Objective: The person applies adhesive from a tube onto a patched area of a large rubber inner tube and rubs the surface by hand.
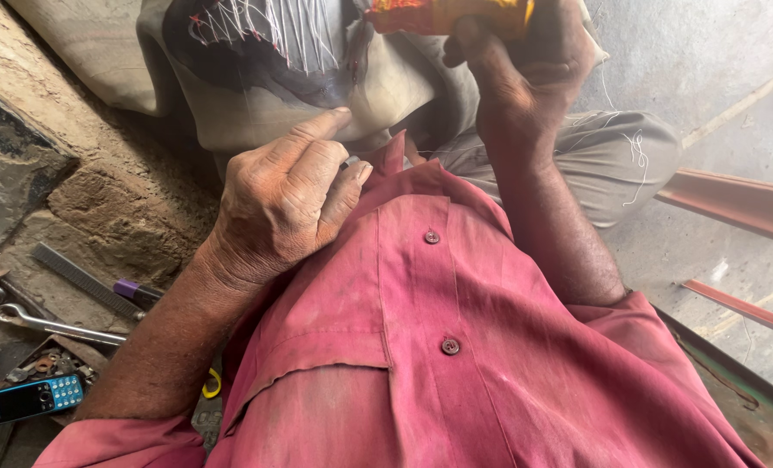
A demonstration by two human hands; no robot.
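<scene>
My right hand [525,69] is raised at the top of the view, gripping an orange and yellow cylindrical object [451,15] that runs past the frame edge. My left hand [287,195] is held in front of my red shirt, fingers curled, thumb and forefinger pinching a small dark item that I cannot make out. Beyond both hands lies a grey fabric piece [282,61] with a dark patch crossed by several white threads [274,30].
On the dirty ground at left lie a metal file [83,279], a wrench [57,326], a purple-capped marker [135,292], a blue keypad phone [33,398] and small hardware bits. A reddish metal bar [733,201] and another thin bar [742,309] lie on the concrete at right.
</scene>
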